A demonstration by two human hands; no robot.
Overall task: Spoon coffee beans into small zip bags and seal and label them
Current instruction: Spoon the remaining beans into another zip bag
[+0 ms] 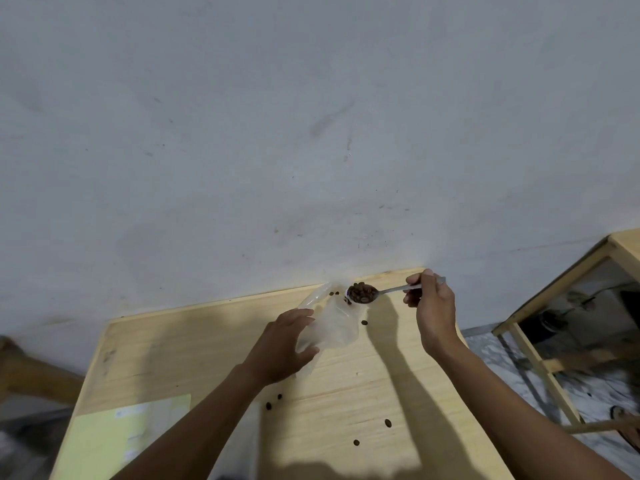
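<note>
Right hand (434, 315): my fingers are pinched together on the far end of the spoon (388, 291) handle, thumb on top, the metal stem running leftward from my grip and roughly level. Spoon bowl: heaped with dark coffee beans (362, 293), held just off the mouth of the zip bag (332, 327) — touching its rim or a hair apart, I cannot tell which. Left hand (282, 351): fingers spread and curled around the near side of the bag, thumb below and fingers above, clamped lightly on the clear plastic so the bag lies tilted, its open end pointing away from me toward the spoon. Bag contents: a few beans show near the mouth; the rest of the bag looks pale and blurred. Between my two hands: one stray bean (364, 322) on the table, just right of the bag. Nearer me, under my forearms: four more loose beans (388, 423) scattered on the wood, well apart from the bag. Surface: a light wooden table (207, 341), its far edge against a grey scuffed wall (311, 116). Near left corner of the table: a pale yellow sheet (104, 441) with a clear packet lying on it, details too blurred to read. Far right, apart from my table — a second wooden table frame (540, 362) standing on a mottled floor.
</note>
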